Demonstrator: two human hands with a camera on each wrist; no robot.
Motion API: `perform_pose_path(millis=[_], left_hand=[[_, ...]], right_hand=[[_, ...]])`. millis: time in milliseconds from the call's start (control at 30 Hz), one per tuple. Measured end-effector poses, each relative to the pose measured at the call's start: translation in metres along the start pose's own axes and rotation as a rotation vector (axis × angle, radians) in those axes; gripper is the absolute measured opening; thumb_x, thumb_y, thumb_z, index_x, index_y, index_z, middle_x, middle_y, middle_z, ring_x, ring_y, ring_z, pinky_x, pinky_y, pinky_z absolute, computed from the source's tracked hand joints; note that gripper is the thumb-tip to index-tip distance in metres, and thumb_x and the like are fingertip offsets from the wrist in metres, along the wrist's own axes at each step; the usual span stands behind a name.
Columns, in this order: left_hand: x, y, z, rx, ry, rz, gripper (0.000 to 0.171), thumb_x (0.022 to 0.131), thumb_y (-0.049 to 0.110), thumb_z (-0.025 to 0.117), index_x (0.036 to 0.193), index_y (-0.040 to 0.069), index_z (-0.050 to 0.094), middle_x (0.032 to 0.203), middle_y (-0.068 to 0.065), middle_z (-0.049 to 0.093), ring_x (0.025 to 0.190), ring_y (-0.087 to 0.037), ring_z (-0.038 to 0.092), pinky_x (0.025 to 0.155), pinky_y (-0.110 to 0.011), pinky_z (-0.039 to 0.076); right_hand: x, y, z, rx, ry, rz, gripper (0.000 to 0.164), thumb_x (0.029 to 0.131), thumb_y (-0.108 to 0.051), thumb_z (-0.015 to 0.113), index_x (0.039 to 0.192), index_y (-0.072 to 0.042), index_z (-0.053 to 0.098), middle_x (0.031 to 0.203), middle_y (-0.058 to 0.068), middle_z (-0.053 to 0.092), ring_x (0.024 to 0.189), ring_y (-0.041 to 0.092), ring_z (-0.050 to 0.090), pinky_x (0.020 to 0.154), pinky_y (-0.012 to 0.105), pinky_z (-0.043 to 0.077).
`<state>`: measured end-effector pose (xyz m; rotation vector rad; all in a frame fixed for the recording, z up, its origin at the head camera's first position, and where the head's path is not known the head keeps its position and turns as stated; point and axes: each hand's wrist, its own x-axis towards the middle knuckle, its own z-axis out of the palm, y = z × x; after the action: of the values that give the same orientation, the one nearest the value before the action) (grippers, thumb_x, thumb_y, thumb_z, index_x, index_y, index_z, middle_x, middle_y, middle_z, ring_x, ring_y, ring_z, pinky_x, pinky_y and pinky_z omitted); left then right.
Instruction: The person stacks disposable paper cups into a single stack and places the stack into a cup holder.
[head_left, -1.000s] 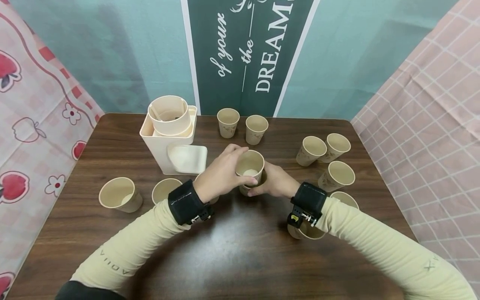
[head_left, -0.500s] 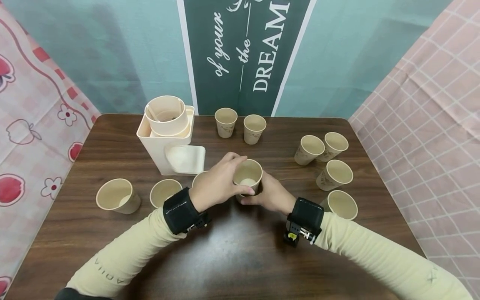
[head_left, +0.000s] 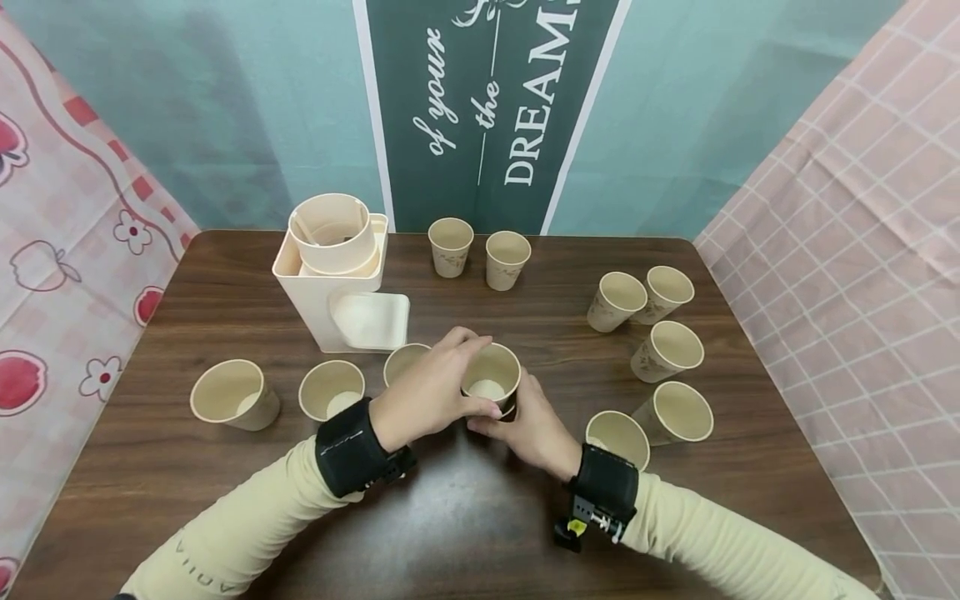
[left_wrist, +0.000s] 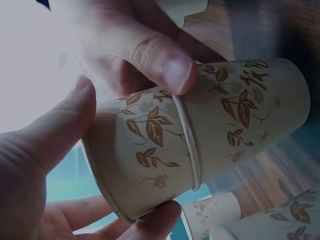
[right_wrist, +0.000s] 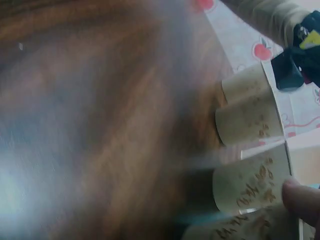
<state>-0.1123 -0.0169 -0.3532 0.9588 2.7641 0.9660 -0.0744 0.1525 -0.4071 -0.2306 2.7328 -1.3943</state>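
At the left of your table (head_left: 450, 542), a paper cup (head_left: 235, 393) stands near a second cup (head_left: 330, 390), mouths up, only pale bases showing inside. Behind them, a white bin (head_left: 318, 310) carries a round sleeve (head_left: 337, 254) in its open top, where the bin's walls probably stop it from tipping; what lies within is too shadowed to tell. A third cup (head_left: 402, 361) sits partly hidden behind your left hand (head_left: 427, 392), whose fingers grip the upper cup (head_left: 491, 371) near its rim, likely so its mouth faces up and its lower part stays free. That cup, held mid-table between your hands, is partway inside the lower cup (left_wrist: 250, 115); nothing but its base shows within. Your right hand (head_left: 536, 425) has its fingers around the lower cup, thumb by the join, which seems to steady the two in line. Whether the lower cup touches the table, you cannot tell from here. Beyond, two cups (head_left: 507, 260) stand at the back edge, and five cups (head_left: 667, 352) cluster loosely to the right, mouths up and within reach.
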Motion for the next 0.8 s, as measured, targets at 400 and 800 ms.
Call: perform_pose_path(millis=[400, 800], left_hand=[[-0.006, -0.001, 0.005, -0.008, -0.003, -0.002, 0.085, 0.069, 0.039, 0.081, 0.137, -0.003, 0.049, 0.125, -0.013, 0.053, 0.11, -0.022, 0.054, 0.096, -0.034, 0.045], [-0.009, -0.002, 0.008, -0.013, 0.023, 0.012, 0.084, 0.072, 0.04, 0.079, 0.136, -0.004, 0.048, 0.126, -0.013, 0.053, 0.113, -0.022, 0.053, 0.098, -0.033, 0.043]], right_hand=[[-0.016, 0.013, 0.027, 0.29, 0.133, -0.042, 0.075, 0.077, -0.016, 0.077, 0.139, -0.006, 0.037, 0.13, 0.016, 0.051, 0.115, 0.03, 0.052, 0.097, 0.046, 0.043], [-0.015, 0.008, 0.028, 0.261, 0.184, -0.114, 0.07, 0.076, -0.005, 0.076, 0.135, 0.007, 0.04, 0.128, 0.027, 0.052, 0.115, 0.038, 0.051, 0.096, 0.049, 0.044]])
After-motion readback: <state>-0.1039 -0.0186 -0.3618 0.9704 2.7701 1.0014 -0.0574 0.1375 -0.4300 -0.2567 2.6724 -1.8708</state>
